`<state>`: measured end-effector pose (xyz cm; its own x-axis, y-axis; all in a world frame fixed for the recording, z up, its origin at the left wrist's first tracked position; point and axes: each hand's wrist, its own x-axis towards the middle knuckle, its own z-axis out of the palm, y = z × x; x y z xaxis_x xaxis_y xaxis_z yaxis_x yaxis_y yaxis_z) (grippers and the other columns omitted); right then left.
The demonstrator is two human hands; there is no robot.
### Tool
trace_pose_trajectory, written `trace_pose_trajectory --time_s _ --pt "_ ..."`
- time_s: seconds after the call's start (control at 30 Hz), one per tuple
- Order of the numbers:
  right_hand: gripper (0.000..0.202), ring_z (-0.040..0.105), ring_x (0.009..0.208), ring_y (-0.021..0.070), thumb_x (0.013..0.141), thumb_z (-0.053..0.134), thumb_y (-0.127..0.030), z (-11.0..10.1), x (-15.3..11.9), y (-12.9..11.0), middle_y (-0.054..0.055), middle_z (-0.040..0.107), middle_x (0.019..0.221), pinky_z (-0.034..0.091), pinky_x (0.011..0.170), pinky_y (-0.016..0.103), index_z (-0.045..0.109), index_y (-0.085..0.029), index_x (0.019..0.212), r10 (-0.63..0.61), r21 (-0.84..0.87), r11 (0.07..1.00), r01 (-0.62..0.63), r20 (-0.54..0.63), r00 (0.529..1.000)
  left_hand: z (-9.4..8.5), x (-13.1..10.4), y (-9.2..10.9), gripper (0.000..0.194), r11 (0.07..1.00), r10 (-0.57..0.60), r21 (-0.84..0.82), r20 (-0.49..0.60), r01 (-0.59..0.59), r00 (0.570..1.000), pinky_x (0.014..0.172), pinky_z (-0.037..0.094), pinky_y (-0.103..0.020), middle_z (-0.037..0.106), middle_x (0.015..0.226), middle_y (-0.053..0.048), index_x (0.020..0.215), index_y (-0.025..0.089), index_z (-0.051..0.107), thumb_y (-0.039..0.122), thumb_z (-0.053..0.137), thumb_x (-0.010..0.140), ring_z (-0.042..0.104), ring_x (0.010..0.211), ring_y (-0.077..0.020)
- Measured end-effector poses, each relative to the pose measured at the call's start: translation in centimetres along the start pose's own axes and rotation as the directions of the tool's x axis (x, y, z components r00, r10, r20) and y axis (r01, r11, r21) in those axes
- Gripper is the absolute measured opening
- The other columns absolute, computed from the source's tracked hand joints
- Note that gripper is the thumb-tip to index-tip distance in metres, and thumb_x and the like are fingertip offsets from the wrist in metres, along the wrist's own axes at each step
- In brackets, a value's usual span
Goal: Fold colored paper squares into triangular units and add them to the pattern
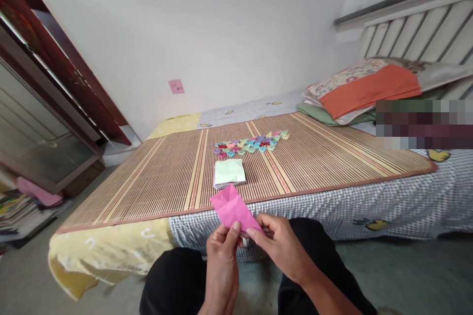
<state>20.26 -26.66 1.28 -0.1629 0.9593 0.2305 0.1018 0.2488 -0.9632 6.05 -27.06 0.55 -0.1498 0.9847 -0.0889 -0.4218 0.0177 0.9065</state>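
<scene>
A creased pink sheet of paper [233, 207] is held up between both hands in front of the bed's edge. My left hand [223, 251] pinches its lower left edge, thumb on top. My right hand [278, 242] grips the lower right corner between thumb and fingers. Just beyond the sheet lies a stack of paper squares [229, 172], pale green on top. Farther back, several small folded paper pieces [254, 143] in many colours sit in a cluster on the mat.
The striped woven mat [155, 182] covers a bed with a checked and yellow sheet [111, 251]. Folded bedding with an orange band [373, 93] lies at the back right, beside a radiator [424, 29]. A pink note [176, 86] is on the wall. My knees are below the bed's edge.
</scene>
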Motion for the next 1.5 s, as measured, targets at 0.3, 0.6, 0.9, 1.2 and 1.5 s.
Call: trace_pose_trajectory --time_s 0.3,0.6,0.9,1.2,1.5 --pt "0.033 0.059 0.067 0.0159 0.095 0.063 -0.047 -3.2 0.1 1.1 0.001 0.064 0.072 0.047 0.064 0.026 0.066 -0.018 0.081 0.072 0.084 0.994 -0.072 -0.007 0.997 -0.8 0.5 0.4 0.037 0.982 0.082 0.169 0.008 -0.082 0.997 0.06 0.042 -0.024 0.065 0.06 -0.003 0.066 0.015 0.074 0.048 0.084 0.077 0.051 0.058 -0.0139" --pt "0.018 0.064 0.077 0.0182 0.095 0.069 -0.033 -2.1 0.5 0.1 0.002 0.068 0.082 0.051 0.075 0.029 0.071 -0.018 0.084 -0.065 0.177 0.982 0.066 -0.009 0.998 -0.2 -0.4 1.1 0.03 0.951 0.051 0.286 0.226 -0.116 0.973 0.058 0.043 -0.023 0.067 0.065 -0.003 0.08 0.015 0.077 0.044 0.082 0.082 0.057 0.06 -0.0144" --pt "0.02 0.067 0.097 0.0205 0.1 0.065 -0.033 -4.1 0.5 -0.7 0.005 0.069 0.102 0.052 0.089 0.031 0.074 -0.023 0.085 -0.308 -0.005 0.95 0.312 0.147 0.94 -1.2 -0.1 0.1 0.037 0.742 -0.54 -0.138 0.458 0.656 0.707 0.046 0.044 -0.019 0.07 0.06 -0.006 0.076 0.01 0.072 0.044 0.089 0.075 0.066 0.046 -0.0148" --pt "0.059 0.054 0.136 0.024 0.087 0.057 0.003 -4.2 -1.2 -0.3 0.008 0.057 0.144 0.046 0.115 0.04 0.06 -0.03 0.136 -0.468 -0.398 0.802 0.445 0.043 0.882 -0.3 0.9 0.9 0.03 0.974 -0.201 -0.072 0.174 0.216 0.964 0.052 0.046 -0.017 0.072 0.07 -0.004 0.089 0.011 0.079 0.034 0.091 0.074 0.056 0.053 -0.008" --pt "0.027 0.061 0.118 0.0267 0.092 0.056 0.005 -2.4 -0.9 -0.1 0.012 0.067 0.123 0.054 0.098 0.043 0.067 -0.019 0.097 -0.691 -0.564 0.558 0.609 0.092 0.717 -0.5 0.5 0.7 0.03 0.997 -0.064 0.061 0.165 0.055 0.984 0.056 0.049 -0.02 0.069 0.068 -0.002 0.089 0.013 0.08 0.038 0.089 0.075 0.057 0.057 -0.0097"
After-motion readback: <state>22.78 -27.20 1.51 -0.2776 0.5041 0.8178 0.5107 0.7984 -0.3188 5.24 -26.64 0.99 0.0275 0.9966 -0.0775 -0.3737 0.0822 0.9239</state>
